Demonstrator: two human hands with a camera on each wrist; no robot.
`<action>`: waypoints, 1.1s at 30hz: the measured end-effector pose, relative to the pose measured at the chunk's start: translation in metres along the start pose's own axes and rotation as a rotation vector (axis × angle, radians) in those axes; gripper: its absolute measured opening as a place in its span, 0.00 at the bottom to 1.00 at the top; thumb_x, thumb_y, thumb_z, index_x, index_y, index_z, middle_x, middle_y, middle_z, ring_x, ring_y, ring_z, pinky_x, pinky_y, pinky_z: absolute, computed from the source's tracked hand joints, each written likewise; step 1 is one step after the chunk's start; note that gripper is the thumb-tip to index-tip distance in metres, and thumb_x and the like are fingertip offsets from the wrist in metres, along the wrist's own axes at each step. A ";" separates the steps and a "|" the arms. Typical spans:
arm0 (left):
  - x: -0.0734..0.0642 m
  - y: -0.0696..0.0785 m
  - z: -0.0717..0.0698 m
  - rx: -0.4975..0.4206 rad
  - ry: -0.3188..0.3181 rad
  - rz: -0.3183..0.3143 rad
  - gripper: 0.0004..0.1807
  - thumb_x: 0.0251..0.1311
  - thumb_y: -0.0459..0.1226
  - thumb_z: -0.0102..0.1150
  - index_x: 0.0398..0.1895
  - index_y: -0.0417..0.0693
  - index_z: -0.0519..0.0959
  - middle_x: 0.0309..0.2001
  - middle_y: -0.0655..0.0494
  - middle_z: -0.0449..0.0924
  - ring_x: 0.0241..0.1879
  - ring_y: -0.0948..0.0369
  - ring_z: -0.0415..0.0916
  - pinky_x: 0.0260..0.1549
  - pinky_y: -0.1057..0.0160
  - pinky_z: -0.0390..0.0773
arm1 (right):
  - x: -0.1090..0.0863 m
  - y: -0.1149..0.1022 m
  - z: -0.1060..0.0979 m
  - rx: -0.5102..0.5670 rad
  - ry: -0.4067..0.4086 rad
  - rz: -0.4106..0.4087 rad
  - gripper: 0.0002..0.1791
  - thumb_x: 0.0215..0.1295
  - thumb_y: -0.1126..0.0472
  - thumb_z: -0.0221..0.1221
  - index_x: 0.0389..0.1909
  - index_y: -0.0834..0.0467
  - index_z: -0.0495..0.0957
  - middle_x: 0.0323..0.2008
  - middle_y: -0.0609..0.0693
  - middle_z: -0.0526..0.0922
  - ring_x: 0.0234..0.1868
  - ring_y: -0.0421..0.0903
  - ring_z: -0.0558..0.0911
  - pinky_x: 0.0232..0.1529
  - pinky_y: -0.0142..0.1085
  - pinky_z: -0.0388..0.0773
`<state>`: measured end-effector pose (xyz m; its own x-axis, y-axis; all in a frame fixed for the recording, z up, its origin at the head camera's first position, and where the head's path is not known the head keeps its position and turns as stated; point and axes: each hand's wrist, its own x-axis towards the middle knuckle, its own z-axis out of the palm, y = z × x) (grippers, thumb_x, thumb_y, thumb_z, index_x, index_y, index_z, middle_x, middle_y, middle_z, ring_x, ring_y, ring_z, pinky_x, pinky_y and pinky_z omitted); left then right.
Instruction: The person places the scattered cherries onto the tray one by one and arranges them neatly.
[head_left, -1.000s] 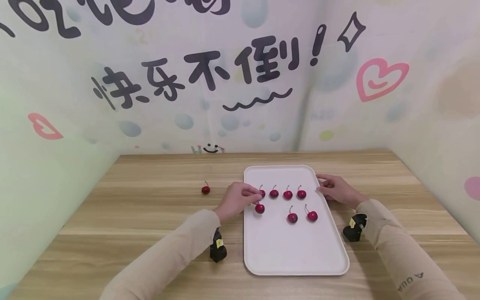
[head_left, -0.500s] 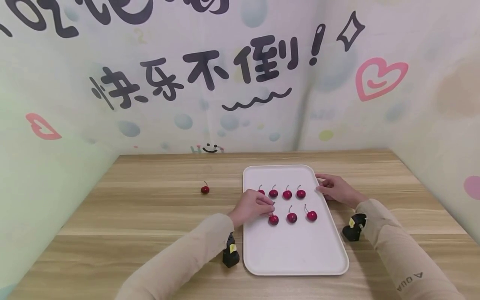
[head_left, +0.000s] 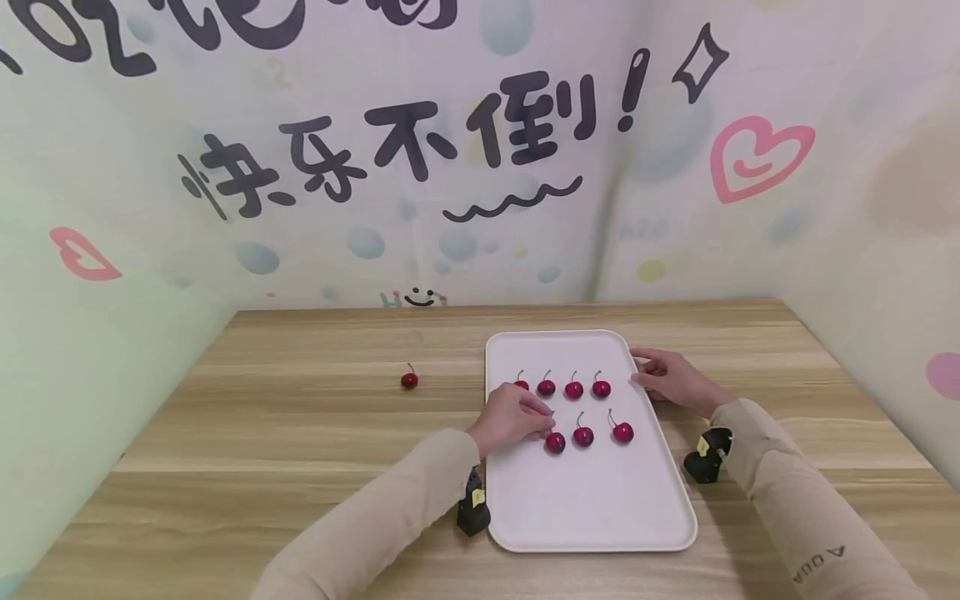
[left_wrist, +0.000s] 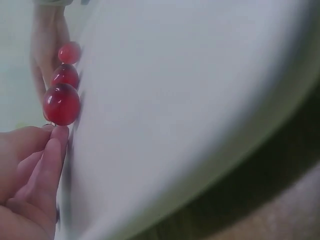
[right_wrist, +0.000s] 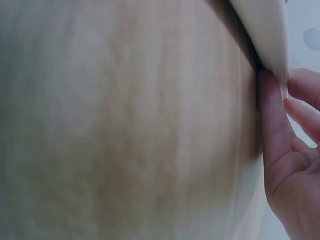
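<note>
My left hand [head_left: 512, 417] pinches a dark red cherry [head_left: 555, 442] by its stem, low over the white tray [head_left: 592, 508]. In the left wrist view that cherry [left_wrist: 61, 104] hangs just past the fingertips, in line with two others. To its right in the head view, a second cherry [head_left: 582, 436] and a third cherry [head_left: 622, 432] complete the near row. A far row of several cherries [head_left: 573, 390] lies behind, its leftmost partly hidden by my left hand. My right hand [head_left: 671, 379] grips the tray's right rim [right_wrist: 272, 40], fingers on either side of it.
A single cherry [head_left: 409, 380] with its stem up sits on the wooden table [head_left: 300, 433], left of the tray. Behind the table rises a printed wall [head_left: 420, 200]. Black wrist cameras [head_left: 473, 507] hang below both sleeves.
My left hand has carried the pinched cherry rightward and nearer, from the tray's left side into the near row beside the two others. The right hand stays at the rim.
</note>
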<state>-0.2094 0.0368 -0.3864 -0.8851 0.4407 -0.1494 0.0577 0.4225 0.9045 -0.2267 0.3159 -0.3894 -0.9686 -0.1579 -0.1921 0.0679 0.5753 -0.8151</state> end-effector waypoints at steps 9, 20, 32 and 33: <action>0.000 0.001 -0.001 0.043 0.008 0.001 0.03 0.48 0.33 0.63 0.26 0.41 0.81 0.20 0.57 0.77 0.19 0.64 0.75 0.23 0.70 0.75 | 0.001 0.004 -0.001 -0.015 0.001 -0.003 0.32 0.62 0.62 0.53 0.64 0.67 0.52 0.45 0.65 0.69 0.40 0.50 0.74 0.42 0.41 0.75; 0.000 0.001 -0.002 0.103 0.027 0.005 0.03 0.47 0.33 0.63 0.25 0.42 0.82 0.18 0.57 0.76 0.18 0.65 0.73 0.24 0.71 0.73 | 0.000 0.001 -0.001 -0.012 0.000 0.009 0.32 0.62 0.62 0.52 0.64 0.66 0.52 0.46 0.66 0.68 0.42 0.52 0.74 0.43 0.41 0.74; 0.000 0.002 0.000 0.083 0.064 0.016 0.03 0.47 0.32 0.63 0.23 0.40 0.81 0.18 0.57 0.75 0.18 0.65 0.75 0.22 0.72 0.73 | 0.000 0.001 0.000 0.010 0.009 -0.009 0.31 0.62 0.64 0.52 0.63 0.67 0.53 0.42 0.63 0.70 0.40 0.49 0.73 0.42 0.40 0.75; 0.000 0.002 0.001 0.079 0.064 0.013 0.03 0.47 0.32 0.63 0.23 0.39 0.81 0.18 0.56 0.76 0.18 0.65 0.75 0.22 0.72 0.73 | 0.000 0.001 0.000 0.011 0.010 -0.009 0.31 0.62 0.64 0.52 0.63 0.67 0.53 0.42 0.63 0.70 0.40 0.49 0.73 0.42 0.40 0.75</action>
<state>-0.2090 0.0380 -0.3848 -0.9115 0.3963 -0.1098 0.1033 0.4791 0.8716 -0.2262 0.3163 -0.3906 -0.9715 -0.1547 -0.1796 0.0621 0.5652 -0.8226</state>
